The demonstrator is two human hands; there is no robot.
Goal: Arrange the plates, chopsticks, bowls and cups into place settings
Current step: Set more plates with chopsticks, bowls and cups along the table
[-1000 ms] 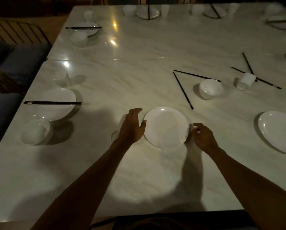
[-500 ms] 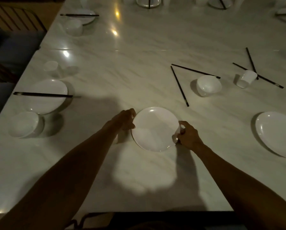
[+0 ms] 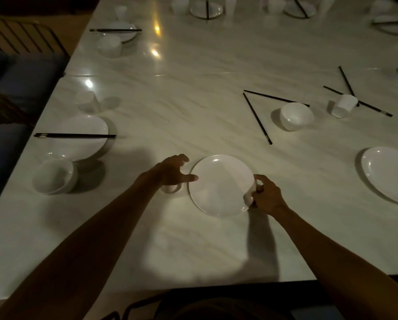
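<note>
Since a second ago both hands have closed in on the near plate [image 3: 218,183], and the right hand's cup now overlaps its right rim. On the marble desk [image 3: 193,72] that plate lies flat and holds nothing. At the left edge a finished setting has a plate [image 3: 78,144] with chopsticks [image 3: 74,135] across it, an empty bowl [image 3: 53,176] just beside it and a cup [image 3: 86,101] beyond. Farther right sit another bare plate [image 3: 387,174], an empty bowl [image 3: 296,115], loose chopsticks [image 3: 256,117] and a tipped cup [image 3: 343,105]. The left hand [image 3: 170,170] hovers with spread, relaxed fingers, thumb touching the plate's left rim, above a small cup [image 3: 170,188]. The right hand [image 3: 268,195] grips a white cup [image 3: 250,194].
</note>
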